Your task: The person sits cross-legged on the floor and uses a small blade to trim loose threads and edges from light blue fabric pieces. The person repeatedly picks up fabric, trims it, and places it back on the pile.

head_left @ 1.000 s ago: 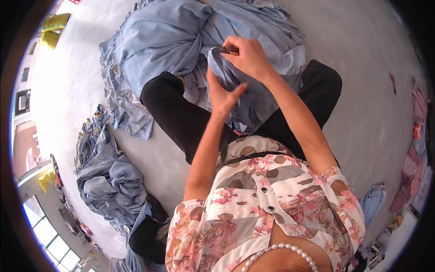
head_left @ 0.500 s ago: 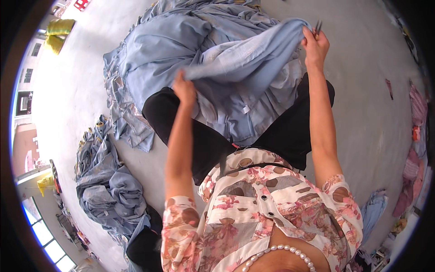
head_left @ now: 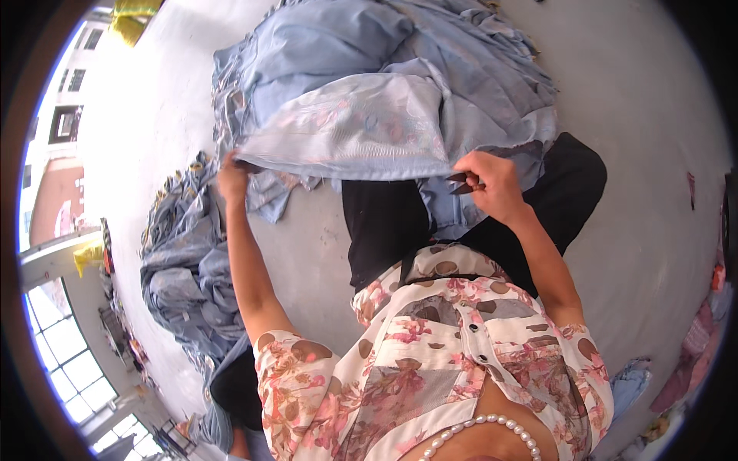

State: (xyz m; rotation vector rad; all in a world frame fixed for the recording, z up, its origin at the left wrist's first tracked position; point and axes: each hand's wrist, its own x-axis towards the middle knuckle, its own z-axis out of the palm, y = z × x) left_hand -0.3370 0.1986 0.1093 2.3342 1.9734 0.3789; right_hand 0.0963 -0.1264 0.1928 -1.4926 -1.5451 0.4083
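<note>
I sit on a grey floor with my black-trousered legs stretched out. A pale blue garment (head_left: 361,127), turned inside out with a faint printed lining, is stretched flat between my hands. My left hand (head_left: 232,175) grips its left edge. My right hand (head_left: 492,184) pinches its right edge and also holds small dark thread snips (head_left: 461,183), their tips pointing left. Beneath and beyond the spread piece lies a larger heap of blue fabric (head_left: 430,46).
A second pile of blue garments (head_left: 184,269) lies on the floor at my left. Windows and a yellow object (head_left: 134,14) are at the far left rim. Coloured cloth scraps (head_left: 703,330) lie at the right edge.
My hands have moved apart. The left hand swung out to the left and the right hand dropped closer to me, pulling the garment flat with its lining facing up.
</note>
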